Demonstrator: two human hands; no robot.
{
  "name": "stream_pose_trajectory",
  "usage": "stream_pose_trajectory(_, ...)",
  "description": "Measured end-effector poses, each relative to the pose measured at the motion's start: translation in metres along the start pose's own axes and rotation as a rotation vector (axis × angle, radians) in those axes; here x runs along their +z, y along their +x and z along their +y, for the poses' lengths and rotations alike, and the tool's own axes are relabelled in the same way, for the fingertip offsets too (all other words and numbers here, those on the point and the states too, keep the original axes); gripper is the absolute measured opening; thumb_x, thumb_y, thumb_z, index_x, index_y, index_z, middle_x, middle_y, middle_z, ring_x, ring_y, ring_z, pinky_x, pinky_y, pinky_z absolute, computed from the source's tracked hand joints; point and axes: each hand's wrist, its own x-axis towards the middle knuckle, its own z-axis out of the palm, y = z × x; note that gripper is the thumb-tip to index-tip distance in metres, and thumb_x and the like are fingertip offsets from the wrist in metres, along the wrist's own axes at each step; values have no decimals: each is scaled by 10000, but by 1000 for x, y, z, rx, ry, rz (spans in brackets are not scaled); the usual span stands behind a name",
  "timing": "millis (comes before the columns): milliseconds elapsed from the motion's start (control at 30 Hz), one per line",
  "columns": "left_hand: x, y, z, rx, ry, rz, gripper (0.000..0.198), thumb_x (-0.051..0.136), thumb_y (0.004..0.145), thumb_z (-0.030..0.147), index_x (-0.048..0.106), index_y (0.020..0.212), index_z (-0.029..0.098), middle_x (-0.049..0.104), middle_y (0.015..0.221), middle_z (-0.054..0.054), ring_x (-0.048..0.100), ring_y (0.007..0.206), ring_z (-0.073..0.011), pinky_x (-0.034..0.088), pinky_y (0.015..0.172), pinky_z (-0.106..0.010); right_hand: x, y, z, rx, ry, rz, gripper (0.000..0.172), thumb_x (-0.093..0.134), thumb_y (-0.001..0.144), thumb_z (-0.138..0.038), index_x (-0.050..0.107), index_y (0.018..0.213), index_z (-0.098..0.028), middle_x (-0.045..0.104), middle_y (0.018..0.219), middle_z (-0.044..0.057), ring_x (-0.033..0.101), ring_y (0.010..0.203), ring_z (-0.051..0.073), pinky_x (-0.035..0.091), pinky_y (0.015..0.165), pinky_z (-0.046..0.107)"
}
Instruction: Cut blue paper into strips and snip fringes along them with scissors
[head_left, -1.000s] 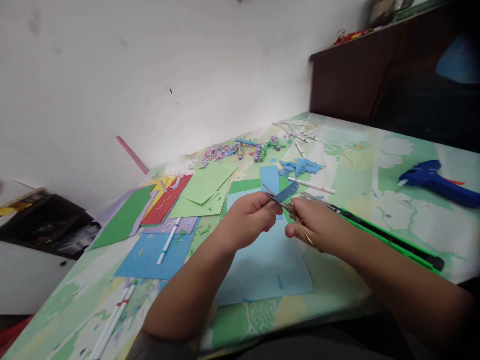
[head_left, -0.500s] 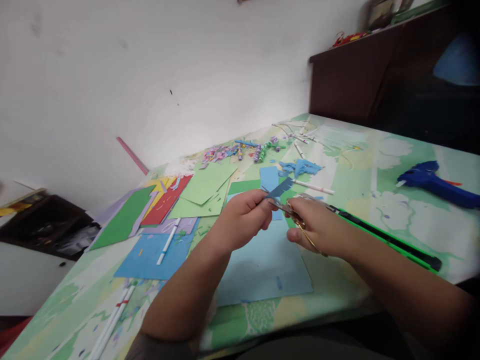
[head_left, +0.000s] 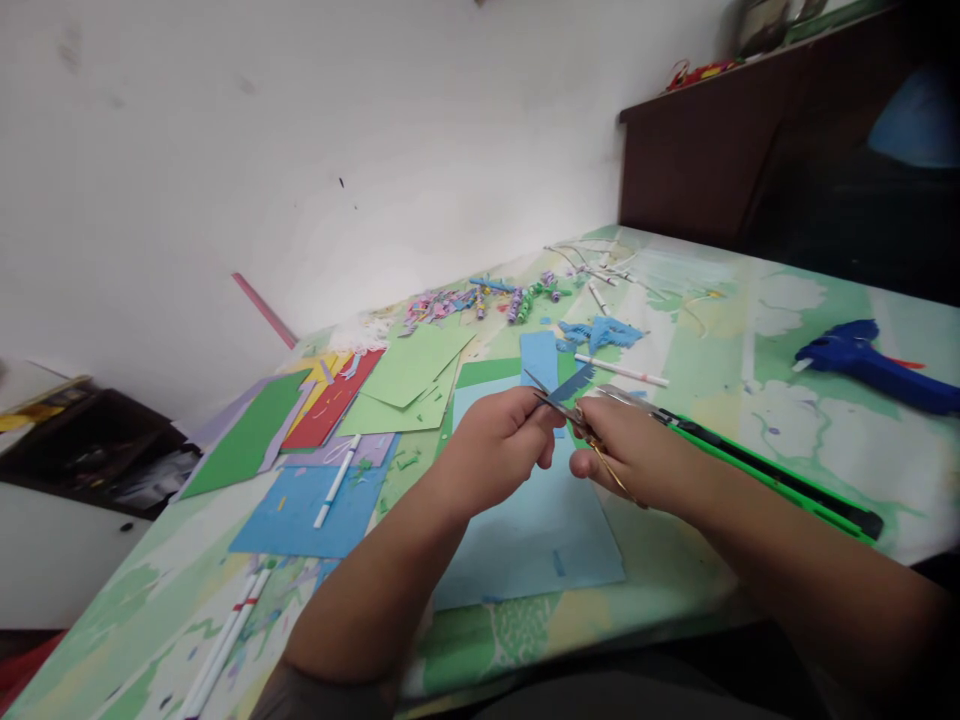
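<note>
My left hand (head_left: 506, 440) pinches a narrow blue paper strip (head_left: 574, 385) whose edge is snipped into a fringe. In my right hand (head_left: 630, 445) is a pair of scissors (head_left: 598, 447) with gold handles, fingers wrapped round the loops. The blades are parted and lie across the strip close to my left fingertips. Under both hands lies a light blue paper sheet (head_left: 536, 540). A smaller blue paper piece (head_left: 538, 358) rests beyond my left hand, and a heap of blue fringed paper (head_left: 604, 335) lies farther back.
Right of my hands lies a green utility knife (head_left: 780, 485), with a blue glue gun (head_left: 862, 365) beyond. Light green paper (head_left: 409, 370), red paper (head_left: 330, 405) and a blue sheet (head_left: 300, 515) spread leftward. White sticks (head_left: 229, 640) and paper scraps (head_left: 435, 308) are scattered about.
The scissor blades have opened wider against the strip. My left hand has shifted slightly to the right, and the strip's tip has moved right with it.
</note>
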Motion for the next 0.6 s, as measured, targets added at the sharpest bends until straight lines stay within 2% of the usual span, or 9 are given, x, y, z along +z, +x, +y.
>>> stream_pose_trajectory(133, -4, 1, -1, -30, -80, -56, 158, 405, 766, 221, 485, 644, 161, 455, 436, 79, 360, 352, -24, 306, 389, -154, -2, 1, -1, 11, -91, -3, 470, 335, 746, -625, 450, 706, -170, 482, 629, 32, 414, 561, 150, 246, 502, 247)
stream_pose_trajectory(267, -10, 3, -3, -40, -240, -203, 155, 411, 777, 236, 489, 673, 152, 437, 404, 81, 325, 312, -17, 262, 343, -147, -5, 2, -2, 20, -165, -26, 433, 428, 719, -604, 481, 735, -175, 495, 619, 29, 440, 578, 164, 240, 507, 246)
stream_pose_trajectory(400, -15, 5, -4, -56, -394, -339, 158, 438, 776, 259, 492, 684, 142, 491, 433, 57, 403, 318, -27, 290, 338, -147, -6, 4, -2, 28, -141, -48, 382, 470, 719, -557, 488, 743, -176, 518, 643, 34, 463, 601, 168, 260, 522, 244)
stream_pose_trajectory(500, -15, 5, -5, -64, -441, -338, 132, 457, 765, 260, 494, 714, 145, 559, 518, 30, 474, 360, -46, 335, 366, -161, -6, 5, -1, 51, -101, -71, 345, 476, 727, -524, 480, 747, -179, 529, 648, 31, 463, 591, 159, 261, 520, 240)
stream_pose_trajectory(600, -14, 5, -5, -75, -382, -274, 139, 437, 770, 259, 503, 733, 143, 572, 546, 22, 479, 372, -46, 344, 383, -167, -5, 5, 0, 71, -83, -46, 362, 460, 726, -540, 470, 707, -178, 514, 635, 26, 443, 572, 148, 251, 506, 237)
